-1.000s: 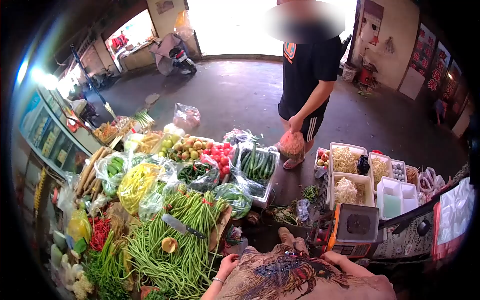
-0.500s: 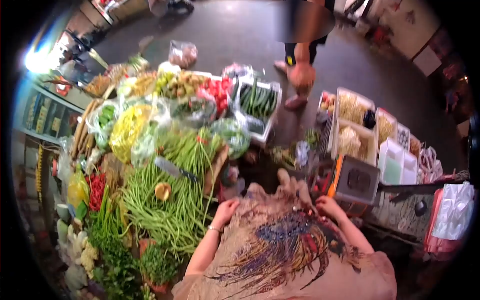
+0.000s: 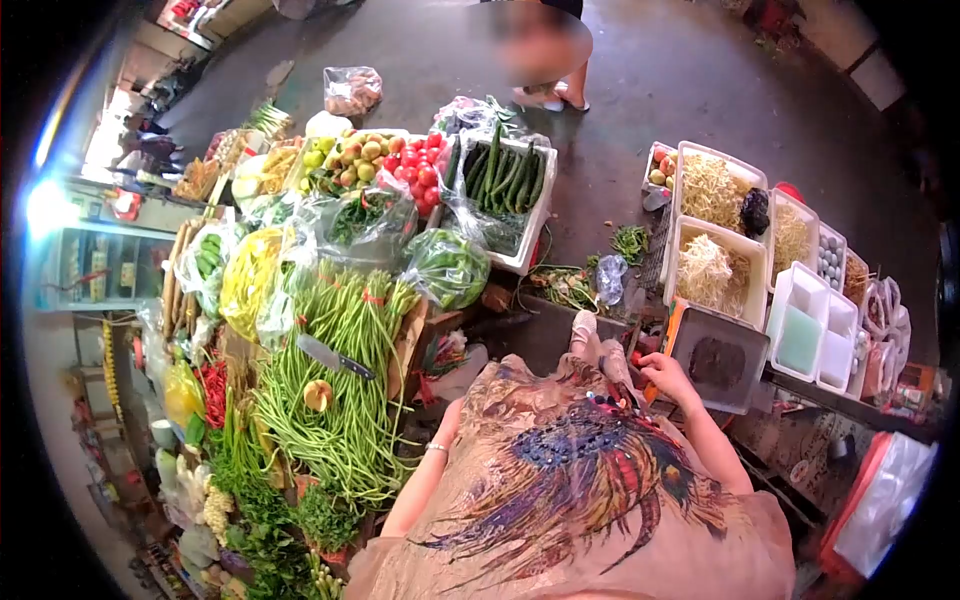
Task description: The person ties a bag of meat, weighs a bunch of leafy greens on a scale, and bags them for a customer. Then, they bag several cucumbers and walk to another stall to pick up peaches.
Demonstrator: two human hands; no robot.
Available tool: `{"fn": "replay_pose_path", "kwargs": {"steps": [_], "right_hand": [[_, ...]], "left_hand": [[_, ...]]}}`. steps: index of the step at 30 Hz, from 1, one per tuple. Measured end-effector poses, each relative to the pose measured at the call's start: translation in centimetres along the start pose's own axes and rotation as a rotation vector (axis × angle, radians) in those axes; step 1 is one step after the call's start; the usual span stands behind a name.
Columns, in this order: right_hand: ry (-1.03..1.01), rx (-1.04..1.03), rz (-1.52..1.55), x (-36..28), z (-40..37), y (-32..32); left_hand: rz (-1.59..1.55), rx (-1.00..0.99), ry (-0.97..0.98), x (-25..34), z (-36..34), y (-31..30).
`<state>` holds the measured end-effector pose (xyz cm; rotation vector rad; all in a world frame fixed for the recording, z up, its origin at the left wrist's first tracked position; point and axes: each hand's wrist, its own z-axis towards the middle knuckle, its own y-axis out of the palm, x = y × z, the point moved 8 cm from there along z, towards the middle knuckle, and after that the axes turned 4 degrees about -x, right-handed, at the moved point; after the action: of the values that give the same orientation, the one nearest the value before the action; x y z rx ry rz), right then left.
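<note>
My left hand (image 3: 454,414) hangs beside the patterned shirt (image 3: 560,465), its fingers hidden by the cloth; a bracelet (image 3: 437,447) circles the wrist. My right hand (image 3: 655,370) is at the right side of the shirt, fingers loosely bent and apart, close to the orange edge of a scale-like box (image 3: 714,358) with a dark, flat top. Nothing shows in its fingers. Left of me, a knife (image 3: 335,357) with a dark handle lies on a heap of long green beans (image 3: 330,430), above a small round tan piece (image 3: 318,395).
Cucumbers (image 3: 505,178) fill a white crate ahead, beside tomatoes (image 3: 415,168) and bagged greens (image 3: 447,270). Tubs of bean sprouts (image 3: 712,190) stand at right, near a divided white tray (image 3: 800,320). Plastic bags (image 3: 890,500) hang at lower right. A person (image 3: 545,50) stands beyond the stall.
My view has shifted. My left hand has dropped back along the shirt; my right hand has risen toward the orange-edged box. The person ahead has moved farther off and left.
</note>
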<state>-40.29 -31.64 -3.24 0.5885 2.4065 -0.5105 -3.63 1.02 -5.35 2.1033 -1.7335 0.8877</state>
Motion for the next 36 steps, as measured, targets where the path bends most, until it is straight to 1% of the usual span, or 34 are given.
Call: {"fn": "replay_pose_path", "kwargs": {"steps": [2,3,5,6,7,9,10,12,14,15,17,18,19,21,22,24,25,26,27,28,29,30,31,32,33,34,35,36], "right_hand": [[0.038,0.030,0.071,1.5,0.7,-3.0],[0.032,0.047,0.068,2.2,0.9,-4.4],[0.075,0.053,0.085,1.8,0.0,-7.4],[0.062,0.083,0.094,3.7,0.7,-8.8],[0.063,0.083,0.095,4.1,0.6,-9.7],[0.134,0.156,0.224,5.4,0.4,-12.1],[0.169,0.146,0.299,6.0,0.5,-12.7],[0.171,0.187,0.309,5.2,0.4,-13.8],[0.146,0.229,0.337,4.7,0.9,-14.5],[0.157,0.229,0.367,4.5,1.0,-14.6],[0.156,0.233,0.367,3.9,1.5,-14.8],[0.116,0.236,0.370,3.2,1.8,-14.9],[0.122,0.226,0.384,2.8,2.1,-15.0],[0.132,0.252,0.378,1.6,3.0,-15.6],[0.099,0.259,0.398,2.0,4.1,-16.0],[0.086,0.256,0.393,2.0,6.8,-16.7],[0.074,0.250,0.385,1.8,8.6,-17.3],[0.084,0.268,0.458,-0.8,9.4,-17.8],[0.075,0.266,0.432,-1.1,11.6,-18.5],[0.042,0.253,0.392,-1.3,14.3,-19.0],[0.007,0.238,0.349,-2.1,17.2,-19.6],[0.045,0.211,0.360,-2.8,20.3,-19.9],[-0.073,0.184,0.266,-2.7,24.6,-20.6],[-0.102,0.132,0.196,-5.3,27.6,-21.5],[-0.123,0.073,0.124,-8.3,30.1,-22.0],[-0.071,0.066,0.029,-11.7,32.5,-22.9],[-0.159,0.039,0.051,-13.0,36.2,-23.6],[-0.146,0.043,-0.007,-16.1,38.1,-25.0]], "left_hand": [[-0.108,-0.025,0.056,3.4,3.3,1.0],[-0.062,-0.018,0.090,5.9,4.5,1.2],[0.313,0.089,0.213,14.5,4.4,1.6],[0.263,0.077,0.172,17.0,4.6,1.8],[0.214,0.064,0.133,18.6,5.1,2.1],[0.245,0.141,0.193,20.3,6.6,1.9],[0.243,0.120,0.174,20.1,7.7,1.9],[0.245,0.091,0.157,20.1,9.1,2.0],[0.303,0.064,0.075,20.0,10.4,1.9],[0.310,0.060,0.083,20.4,11.0,1.8],[0.306,0.025,0.021,20.8,12.5,1.6],[0.305,0.015,0.014,20.8,13.6,1.4],[0.385,0.011,0.002,21.0,15.1,1.1],[0.272,-0.067,-0.027,22.3,17.3,1.5],[0.272,-0.067,-0.020,23.2,18.7,1.3],[0.253,-0.151,-0.004,25.5,21.3,1.7],[0.249,-0.150,0.004,26.6,22.8,1.6],[0.242,-0.138,-0.027,27.9,24.3,1.4],[0.228,-0.124,-0.060,28.6,25.9,1.1],[0.202,-0.100,0.105,28.5,28.9,0.5],[0.184,-0.085,0.113,28.7,31.0,0.0],[0.129,-0.070,0.052,28.6,33.2,-0.6],[0.070,-0.053,-0.010,28.5,35.4,-1.4],[0.047,-0.052,0.026,28.8,37.6,-2.2],[0.014,-0.032,0.021,28.8,39.5,-3.2],[-0.082,0.018,-0.043,28.3,41.0,-4.3],[-0.181,0.066,-0.110,27.9,42.2,-5.0],[-0.259,0.101,-0.154,27.7,43.0,-6.0]]}}
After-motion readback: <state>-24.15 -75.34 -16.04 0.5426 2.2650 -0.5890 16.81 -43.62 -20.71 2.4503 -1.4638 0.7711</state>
